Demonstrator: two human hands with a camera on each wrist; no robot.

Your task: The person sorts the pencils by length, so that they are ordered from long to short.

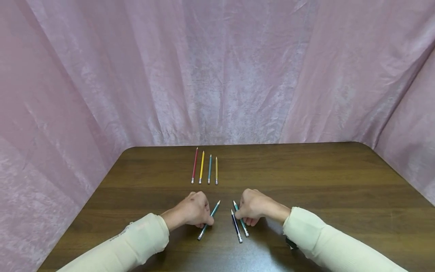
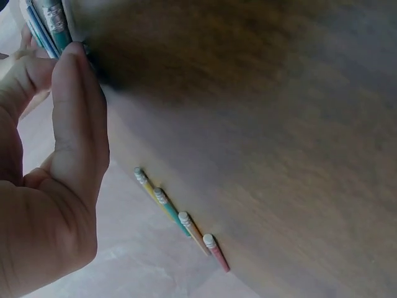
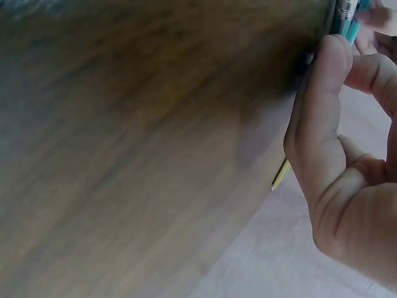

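Low over the near middle of the table, my left hand pinches a dark green pencil between thumb and fingers. The pencil slants, its sharpened tip away from me and its eraser end toward me. To the right, my right hand has thumb and fingertips on a teal pencil, pinching it around the middle. A dark navy pencil lies just left of that one, nearly parallel, its eraser end nearer me. In the left wrist view, the green pencil's metal band shows above my fingertips.
Farther back, a red pencil, a yellow pencil, a blue pencil and a shorter yellow pencil lie side by side, eraser ends toward me. The brown wooden table ends at a pink curtain.
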